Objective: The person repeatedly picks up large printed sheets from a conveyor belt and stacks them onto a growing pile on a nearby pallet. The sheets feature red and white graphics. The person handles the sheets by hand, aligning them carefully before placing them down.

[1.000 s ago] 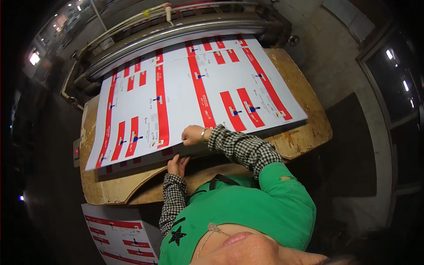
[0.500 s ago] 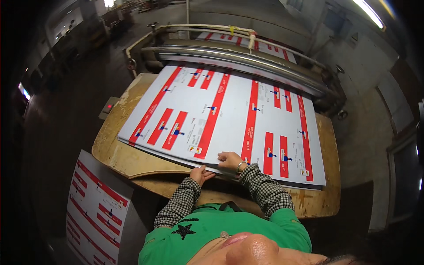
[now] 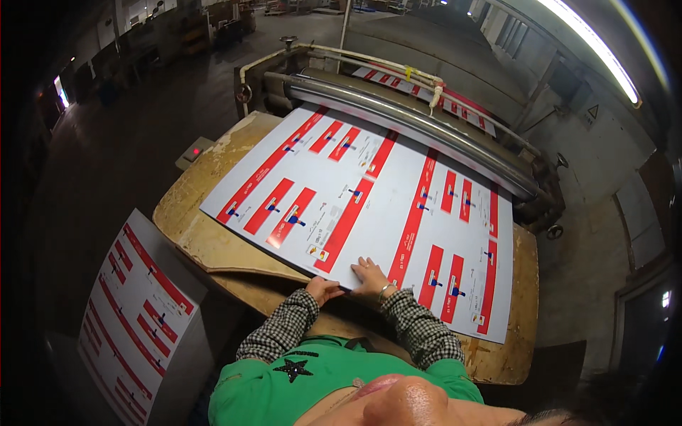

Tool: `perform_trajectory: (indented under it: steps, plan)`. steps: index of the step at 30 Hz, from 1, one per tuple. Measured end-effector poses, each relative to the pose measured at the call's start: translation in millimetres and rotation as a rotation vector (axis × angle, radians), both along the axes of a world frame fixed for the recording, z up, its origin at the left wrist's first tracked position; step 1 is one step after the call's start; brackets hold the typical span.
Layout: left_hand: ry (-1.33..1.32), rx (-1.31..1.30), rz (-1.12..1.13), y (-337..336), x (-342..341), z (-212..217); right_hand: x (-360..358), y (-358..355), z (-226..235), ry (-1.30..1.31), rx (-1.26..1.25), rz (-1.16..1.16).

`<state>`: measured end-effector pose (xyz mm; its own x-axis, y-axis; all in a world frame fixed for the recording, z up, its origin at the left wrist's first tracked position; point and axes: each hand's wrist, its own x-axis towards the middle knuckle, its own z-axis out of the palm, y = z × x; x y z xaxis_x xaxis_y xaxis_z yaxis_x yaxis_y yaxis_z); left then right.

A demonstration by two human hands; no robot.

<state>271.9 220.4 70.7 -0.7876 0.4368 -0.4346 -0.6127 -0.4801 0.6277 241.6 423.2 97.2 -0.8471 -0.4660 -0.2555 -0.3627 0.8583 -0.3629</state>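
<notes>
left hand [image 3: 323, 290] looked pinched on the near edge of the printed sheet [image 3: 369, 227]; right hand [image 3: 368, 275] rested there, grip couldn't tell. sheet lay on tabletop [image 3: 186, 206], far end at roller [image 3: 426, 126], most not through. second sheet [image 3: 376, 75] showed beyond; pile [image 3: 135, 323] lower left.

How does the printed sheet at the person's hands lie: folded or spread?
Spread: the printed sheet lies flat over the wooden table, no fold showing, with the left hand and right hand at its near edge.
</notes>
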Motion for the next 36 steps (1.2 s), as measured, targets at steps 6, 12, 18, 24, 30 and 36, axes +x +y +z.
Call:
perform_trajectory:
  steps: [6,12,18,24,30,36]
  plan:
    - [-0.078,-0.048,0.118,7,-4,4,-11,17,41,-0.153,-0.53,-0.234]
    - [-0.191,-0.199,0.211,9,-3,3,16,5,60,-0.194,-0.651,-0.363]
    - [-0.068,-0.034,0.09,7,-10,-4,2,15,-1,-0.174,-0.555,-0.267]
    - [-0.042,0.001,0.063,8,-13,-3,-56,11,0,0.224,-0.23,-0.591]
    - [-0.05,-0.047,0.048,7,-8,1,0,-18,11,0.208,0.051,-0.099]
    - [0.02,-0.003,-0.042,2,-8,-14,2,-3,28,0.004,-0.07,-0.092]
